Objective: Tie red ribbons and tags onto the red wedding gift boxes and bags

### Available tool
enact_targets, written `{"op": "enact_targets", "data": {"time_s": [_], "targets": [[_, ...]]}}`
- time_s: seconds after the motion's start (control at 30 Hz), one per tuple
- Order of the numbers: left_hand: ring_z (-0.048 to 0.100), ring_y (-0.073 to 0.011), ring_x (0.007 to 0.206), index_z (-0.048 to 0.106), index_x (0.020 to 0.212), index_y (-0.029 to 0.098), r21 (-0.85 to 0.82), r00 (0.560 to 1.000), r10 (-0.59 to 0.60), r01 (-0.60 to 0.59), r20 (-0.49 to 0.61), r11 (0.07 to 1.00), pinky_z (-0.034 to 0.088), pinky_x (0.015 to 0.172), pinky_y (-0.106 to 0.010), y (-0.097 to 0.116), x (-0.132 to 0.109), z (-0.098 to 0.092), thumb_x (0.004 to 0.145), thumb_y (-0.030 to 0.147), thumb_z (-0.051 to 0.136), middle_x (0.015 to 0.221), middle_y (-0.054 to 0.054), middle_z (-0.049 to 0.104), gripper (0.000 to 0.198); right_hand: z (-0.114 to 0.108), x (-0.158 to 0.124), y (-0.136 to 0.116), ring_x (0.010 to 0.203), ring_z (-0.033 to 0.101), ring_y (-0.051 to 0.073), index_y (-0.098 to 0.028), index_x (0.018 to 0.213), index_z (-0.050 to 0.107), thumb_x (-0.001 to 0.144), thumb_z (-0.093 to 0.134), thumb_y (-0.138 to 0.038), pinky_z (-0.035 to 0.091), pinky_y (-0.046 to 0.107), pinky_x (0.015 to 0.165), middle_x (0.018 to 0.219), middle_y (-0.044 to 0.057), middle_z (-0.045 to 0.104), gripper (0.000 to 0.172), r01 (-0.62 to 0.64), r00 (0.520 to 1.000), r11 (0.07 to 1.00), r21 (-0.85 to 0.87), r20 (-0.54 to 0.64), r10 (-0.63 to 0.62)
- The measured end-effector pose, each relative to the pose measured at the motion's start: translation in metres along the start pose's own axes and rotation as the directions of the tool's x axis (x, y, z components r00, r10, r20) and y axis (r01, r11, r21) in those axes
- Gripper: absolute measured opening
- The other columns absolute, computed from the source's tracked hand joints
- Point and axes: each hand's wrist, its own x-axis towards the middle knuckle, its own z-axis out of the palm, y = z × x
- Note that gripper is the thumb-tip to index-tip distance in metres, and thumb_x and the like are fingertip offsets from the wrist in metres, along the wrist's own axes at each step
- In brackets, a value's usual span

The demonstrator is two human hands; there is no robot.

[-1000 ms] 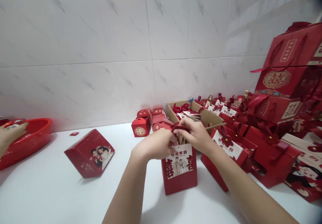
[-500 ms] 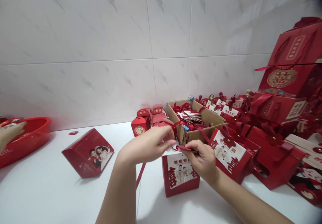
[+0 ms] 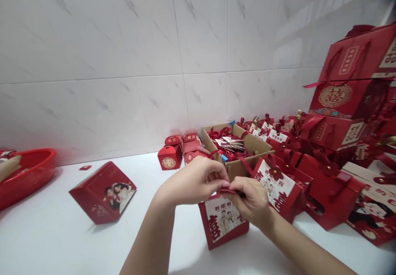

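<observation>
Head view: the left hand (image 3: 201, 182) and right hand (image 3: 252, 200) have drawn together, fingertips now meeting on a small red piece (image 3: 227, 191); half a second ago a gap showed between them. Just below stands a red gift box (image 3: 225, 221) with a couple printed on its front, on the white worktop (image 3: 46, 233), near an open cardboard box (image 3: 244, 163).

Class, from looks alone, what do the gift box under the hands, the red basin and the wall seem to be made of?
Gift box: probably stiff card, smooth finish; flat printed panels, crisp edges.
Red basin: likely plastic, slightly glossy; evenly red, smoothly curved rim.
Wall: perhaps ceramic or stone tile, polished; straight joints, grey veining, light reflections.
</observation>
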Motion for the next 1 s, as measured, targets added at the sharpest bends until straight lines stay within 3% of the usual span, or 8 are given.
{"op": "enact_targets", "data": {"time_s": [0.27, 0.47, 0.6, 0.73, 0.9, 1.0], "targets": [[0.055, -0.0106, 0.062, 0.06, 0.072, 0.015, -0.133, 0.993, -0.089, 0.099, 0.079, 0.986, 0.038, 0.052, -0.019, 0.001, 0.002, 0.001, 0.083, 0.025, 0.054, 0.066, 0.0, 0.062, 0.016, -0.001, -0.005, -0.001, 0.052, 0.059, 0.011, -0.021, 0.08, 0.052, 0.085, 0.058, -0.015, 0.046, 0.023, 0.052, 0.062, 0.0, 0.066, 0.01, 0.044, 0.998, 0.998, 0.04, 0.051, -0.046], [0.051, -0.0103, 0.062, 0.055, 0.069, 0.016, -0.039, 0.989, -0.126, 0.123, -0.08, 0.992, 0.037, 0.055, -0.021, 0.001, 0.009, 0.011, 0.082, 0.023, 0.051, 0.067, 0.001, 0.058, 0.016, 0.002, -0.007, 0.005, 0.046, 0.054, 0.011, -0.02, 0.073, 0.054, 0.085, 0.058, -0.02, 0.042, 0.022, 0.047, 0.055, -0.002, 0.06, 0.013, -0.075, 0.996, 0.993, -0.095, -0.044, 0.072], [0.05, -0.0108, 0.061, 0.056, 0.072, 0.015, -0.073, 0.983, -0.184, 0.182, -0.014, 0.981, 0.037, 0.053, -0.022, -0.003, 0.013, 0.013, 0.082, 0.028, 0.05, 0.068, 0.0, 0.058, 0.018, 0.002, -0.008, 0.006, 0.047, 0.054, 0.011, -0.02, 0.072, 0.054, 0.086, 0.057, -0.021, 0.043, 0.023, 0.048, 0.054, -0.001, 0.06, 0.014, -0.038, 0.999, 0.994, -0.098, -0.028, 0.035], [0.056, -0.0134, 0.067, 0.058, 0.076, 0.015, -0.144, 0.975, -0.22, 0.213, -0.028, 0.966, 0.04, 0.057, -0.024, -0.011, 0.011, 0.007, 0.086, 0.038, 0.046, 0.072, -0.003, 0.062, 0.028, 0.004, -0.01, 0.011, 0.045, 0.054, 0.011, -0.02, 0.073, 0.054, 0.086, 0.058, -0.024, 0.042, 0.022, 0.045, 0.055, -0.001, 0.06, 0.015, -0.132, 0.99, 0.984, -0.12, -0.073, 0.124], [0.058, -0.016, 0.078, 0.061, 0.086, 0.017, 0.021, 0.98, -0.198, 0.199, -0.032, 0.98, 0.042, 0.062, -0.025, -0.012, 0.002, 0.002, 0.081, 0.039, 0.055, 0.087, -0.004, 0.064, 0.023, 0.006, -0.014, 0.021, 0.046, 0.052, 0.01, -0.02, 0.075, 0.054, 0.084, 0.061, -0.022, 0.041, 0.021, 0.044, 0.058, -0.002, 0.058, 0.012, -0.264, 0.96, 0.957, -0.122, -0.13, 0.249], [0.053, -0.0135, 0.067, 0.06, 0.079, 0.017, 0.136, 0.98, -0.19, 0.196, -0.053, 0.971, 0.037, 0.055, -0.024, -0.011, 0.005, 0.009, 0.076, 0.031, 0.059, 0.076, -0.002, 0.062, 0.014, 0.007, -0.014, 0.023, 0.045, 0.05, 0.009, -0.019, 0.075, 0.054, 0.084, 0.062, -0.023, 0.039, 0.021, 0.043, 0.058, -0.003, 0.056, 0.012, -0.32, 0.942, 0.944, -0.082, -0.139, 0.307]]}}
